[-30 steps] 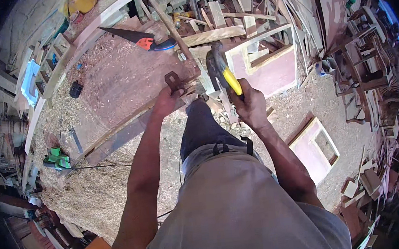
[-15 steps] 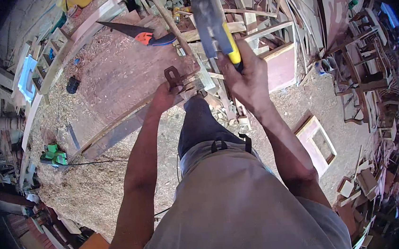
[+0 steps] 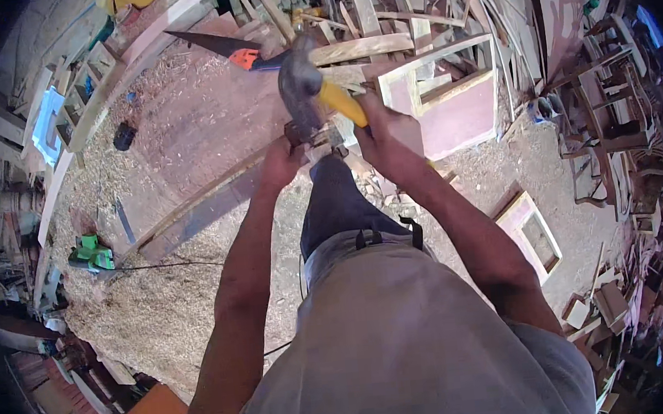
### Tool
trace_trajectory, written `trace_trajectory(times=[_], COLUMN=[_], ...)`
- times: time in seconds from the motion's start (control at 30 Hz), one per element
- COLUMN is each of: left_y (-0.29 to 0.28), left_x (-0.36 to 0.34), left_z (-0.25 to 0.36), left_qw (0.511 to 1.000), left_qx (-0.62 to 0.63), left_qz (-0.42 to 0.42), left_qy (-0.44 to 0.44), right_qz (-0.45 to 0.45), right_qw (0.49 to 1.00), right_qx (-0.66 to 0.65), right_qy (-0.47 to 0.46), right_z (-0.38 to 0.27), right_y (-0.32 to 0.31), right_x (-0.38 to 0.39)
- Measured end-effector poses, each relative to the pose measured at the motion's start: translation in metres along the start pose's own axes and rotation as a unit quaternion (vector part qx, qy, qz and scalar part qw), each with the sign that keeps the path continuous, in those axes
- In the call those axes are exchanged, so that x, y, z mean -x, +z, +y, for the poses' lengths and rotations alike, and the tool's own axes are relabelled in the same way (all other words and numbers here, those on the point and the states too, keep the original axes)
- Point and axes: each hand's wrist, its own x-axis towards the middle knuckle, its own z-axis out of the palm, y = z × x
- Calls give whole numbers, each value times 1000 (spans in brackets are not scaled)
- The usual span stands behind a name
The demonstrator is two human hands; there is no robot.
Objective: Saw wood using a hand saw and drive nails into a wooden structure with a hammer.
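Observation:
My right hand (image 3: 393, 140) grips a hammer (image 3: 342, 103) by its yellow handle. The dark hammer head, somewhat blurred, is over the bench edge, right above my left hand (image 3: 282, 164). Those left fingers are closed on a dark brown slotted piece (image 3: 292, 135), now largely covered by the hammer head. Whether the head touches the piece, I cannot tell. Both hands are at the near right corner of a wooden workbench (image 3: 205, 115) strewn with shavings. Beyond them on the bench lies a handsaw (image 3: 243, 57) with an orange and black handle.
Offcuts and strips (image 3: 366, 18) pile up behind the bench. A framed wooden panel (image 3: 458, 121) leans at the right, and a small wooden frame (image 3: 530, 237) lies on the floor. A green power tool (image 3: 93, 253) with a cord sits left. Shavings cover the floor (image 3: 152, 317).
The hammer has come down and to the left, from raised beside the bench to over my left hand. My left hand keeps hold of the slotted piece at the bench corner.

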Motion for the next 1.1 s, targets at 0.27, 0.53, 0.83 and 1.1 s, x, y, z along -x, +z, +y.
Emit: trace_trajectory(times=[0.27,0.53,0.83,1.1], left_y=[8,-16,10,21], left_x=[1,-5,-36,-40], left_z=[-14,36,42,22], left_qw=[993,970,995,979], left_qx=[-102,241,84,196], left_qz=[-37,38,-46,-40], left_qy=[55,0,-13,-42], right_qz=[-161,57,96,129], right_qw=[957,998,988,978], right_qx=[239,-24,-101,-160], right_qy=[-26,-10,68,42], right_z=[10,12,17,-2], right_y=[2,-21,-41,-61], right_x=[-3,22,21,6])
